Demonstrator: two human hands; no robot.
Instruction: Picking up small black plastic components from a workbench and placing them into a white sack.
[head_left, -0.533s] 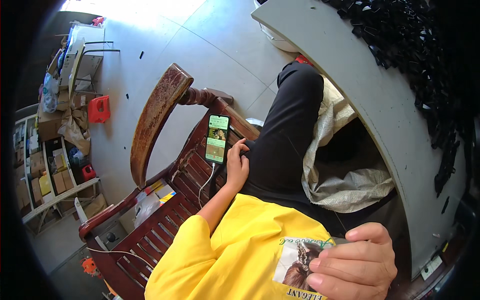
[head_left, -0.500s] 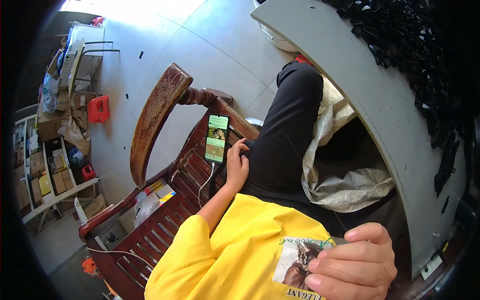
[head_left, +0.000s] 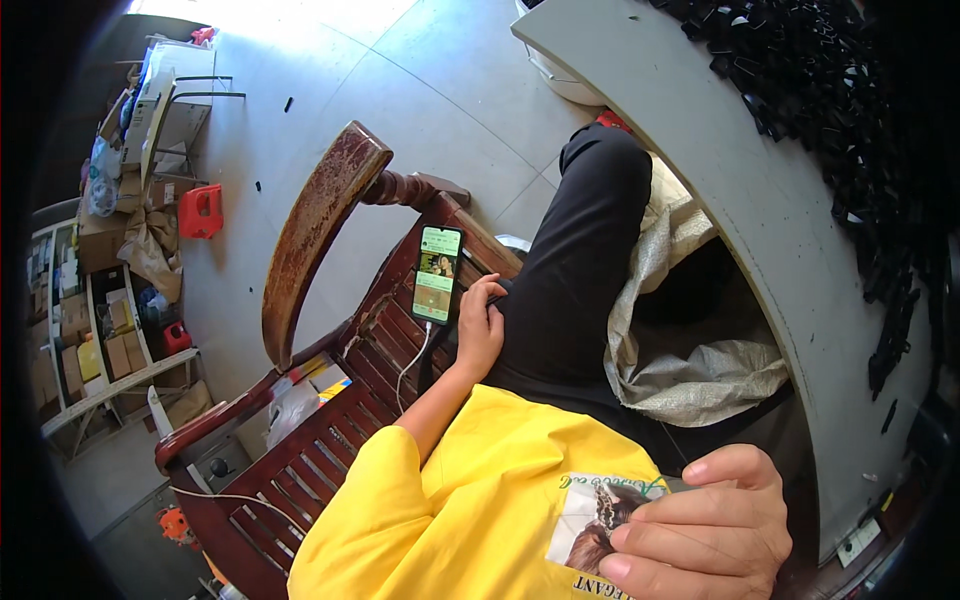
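Observation:
My left hand lies on the left thigh of the black trousers, fingers loosely bent and apart, gripping nothing visible. Right beside it, a smartphone with a lit screen rests on the wooden bench, a white cable plugged into its lower end. My right hand is raised before the yellow shirt at the lower right. Its fingers curve loosely and the thumb stands apart from them; nothing shows between them, though the palm is hidden.
A grey table curves along the right, bearing a heap of small black pieces. A woven sack hangs open beneath its edge. The bench's wooden armrest rises on the left. Shelves with boxes and a red container stand farther left.
The picture on the phone screen has changed slightly. The whole view has shifted a little; both hands stay in nearly the same places.

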